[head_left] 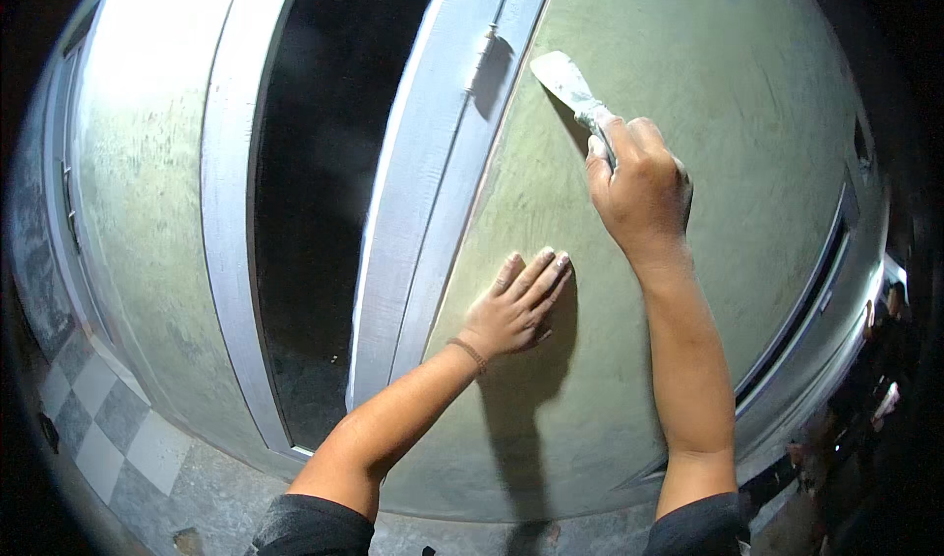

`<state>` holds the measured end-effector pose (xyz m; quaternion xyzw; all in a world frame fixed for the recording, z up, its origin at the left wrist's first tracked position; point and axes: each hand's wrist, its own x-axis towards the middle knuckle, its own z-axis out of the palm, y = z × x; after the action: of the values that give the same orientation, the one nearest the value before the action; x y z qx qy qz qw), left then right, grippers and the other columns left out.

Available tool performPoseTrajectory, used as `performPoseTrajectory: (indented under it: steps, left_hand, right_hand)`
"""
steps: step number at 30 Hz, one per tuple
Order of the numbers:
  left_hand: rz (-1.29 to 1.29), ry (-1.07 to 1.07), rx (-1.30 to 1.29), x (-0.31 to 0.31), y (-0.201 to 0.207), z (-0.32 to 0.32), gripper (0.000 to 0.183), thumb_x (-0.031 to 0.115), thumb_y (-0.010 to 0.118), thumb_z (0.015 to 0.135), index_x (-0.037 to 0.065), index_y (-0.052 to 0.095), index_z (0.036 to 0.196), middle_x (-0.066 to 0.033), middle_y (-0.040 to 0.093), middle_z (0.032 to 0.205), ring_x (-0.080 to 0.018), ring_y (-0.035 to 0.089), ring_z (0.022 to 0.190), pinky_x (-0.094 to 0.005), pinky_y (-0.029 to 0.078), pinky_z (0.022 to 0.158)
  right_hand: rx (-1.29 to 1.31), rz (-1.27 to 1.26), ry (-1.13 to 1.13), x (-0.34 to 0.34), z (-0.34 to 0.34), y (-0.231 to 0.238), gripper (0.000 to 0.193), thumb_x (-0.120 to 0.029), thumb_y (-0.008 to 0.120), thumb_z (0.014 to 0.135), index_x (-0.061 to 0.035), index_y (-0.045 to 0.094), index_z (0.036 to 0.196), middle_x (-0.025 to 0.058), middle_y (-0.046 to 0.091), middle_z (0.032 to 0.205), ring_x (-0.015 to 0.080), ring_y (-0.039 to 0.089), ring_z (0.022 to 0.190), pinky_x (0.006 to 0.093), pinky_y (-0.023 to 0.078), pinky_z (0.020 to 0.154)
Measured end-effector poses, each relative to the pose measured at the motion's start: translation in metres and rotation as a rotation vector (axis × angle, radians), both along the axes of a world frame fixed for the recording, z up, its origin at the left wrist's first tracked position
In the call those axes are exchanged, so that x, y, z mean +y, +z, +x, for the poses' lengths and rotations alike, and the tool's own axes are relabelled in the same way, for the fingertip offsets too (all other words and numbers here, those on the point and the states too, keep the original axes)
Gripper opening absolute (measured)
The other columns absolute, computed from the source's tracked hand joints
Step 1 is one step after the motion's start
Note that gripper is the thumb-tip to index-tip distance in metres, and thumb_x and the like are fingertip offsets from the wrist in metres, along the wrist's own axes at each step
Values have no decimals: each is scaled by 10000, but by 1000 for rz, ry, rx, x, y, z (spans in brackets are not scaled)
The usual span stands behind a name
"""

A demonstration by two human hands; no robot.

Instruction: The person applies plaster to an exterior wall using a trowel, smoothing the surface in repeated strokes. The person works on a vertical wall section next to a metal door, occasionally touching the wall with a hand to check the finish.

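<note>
In my right hand (pixel 639 177) is a putty knife (pixel 564 78), its wide blade coated with whitish paste and pointing up and left. The blade lies at or just off the greenish plastered wall (pixel 747 94), beside the pale door frame; whether it touches I cannot tell. White residue marks the fingers around the handle. My left hand (pixel 519 305) is lower on the same wall, fingers stretched out, with whitish fingertips and nothing held. A thin bracelet circles that wrist, and a shadow falls below the hand.
The pale door frame (pixel 423 212) with a hinge (pixel 482 53) runs left of my hands, beside a dark doorway (pixel 320 192). A checkered tile floor (pixel 108 418) is at lower left. At right, another framed opening (pixel 811 300) cuts the wall, with dark clutter (pixel 875 409) beyond it.
</note>
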<state>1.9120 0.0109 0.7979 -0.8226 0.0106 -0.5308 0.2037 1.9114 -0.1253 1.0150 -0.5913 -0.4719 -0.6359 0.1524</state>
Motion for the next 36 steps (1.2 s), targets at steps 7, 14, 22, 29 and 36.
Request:
performPoseTrajectory:
  steps: [7,14,22,29,36]
  left_hand:
    - [9,52,-16,0,0,4,864,540,560,836,129,348,1566,-81,246,1660,-257,190,1547,-545,28,1263]
    - [-20,46,28,-1,2,3,906,569,637,816,134,359,1561,-73,252,1656,-261,214,1537,-553,97,1249]
    - [-9,31,15,-1,0,6,934,575,637,769,108,393,1541,-96,273,1650,-302,241,1529,-569,91,1249]
    - [-4,54,7,0,0,10,922,595,605,800,127,365,1558,-81,256,1658,-294,217,1537,-567,78,1252]
    - [-4,45,-36,-1,4,10,909,577,599,804,106,378,1550,-86,272,1653,-283,211,1542,-560,81,1254]
  right_hand:
    - [269,88,-45,-80,81,-128,405,-156,700,862,-93,659,1261,132,640,959,315,674,812,414,562,661]
    - [243,211,85,-102,74,-217,391,-97,711,826,-78,697,1216,128,626,953,321,654,807,427,548,671]
    - [367,172,32,-105,63,-178,380,-18,697,797,9,690,1176,165,647,905,332,660,800,407,530,680]
    - [382,159,-16,-98,59,-151,365,-18,681,815,5,689,1180,156,658,927,326,671,814,402,537,691]
    - [513,164,44,-112,76,-229,372,-55,693,815,-3,685,1184,182,645,941,363,654,831,438,538,713]
